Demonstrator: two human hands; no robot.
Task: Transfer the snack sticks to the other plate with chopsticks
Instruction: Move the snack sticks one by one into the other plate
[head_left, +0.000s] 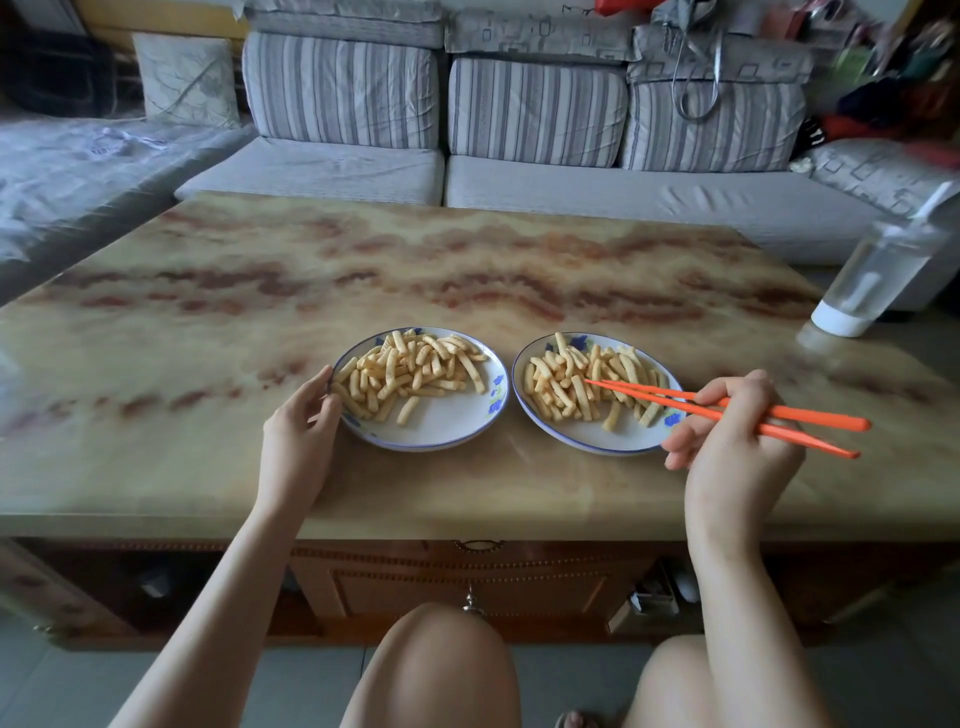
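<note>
Left hand (298, 421): gripping the left rim of the left plate (441, 423).
Right hand (727, 436): clasping orange chopsticks (810, 415), tips nearly together over the right plate (613, 440).
Snack sticks (405, 371): heaped on both plates.
Plates: side by side, just apart, on the counter (363, 270).
Bottle (872, 280): upright, far right on the counter.

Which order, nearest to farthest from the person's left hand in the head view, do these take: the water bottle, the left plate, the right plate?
From the left hand:
1. left plate, at the hand, which holds its rim.
2. right plate, further right, under the chopsticks.
3. water bottle, at the far right edge of the table.
</note>
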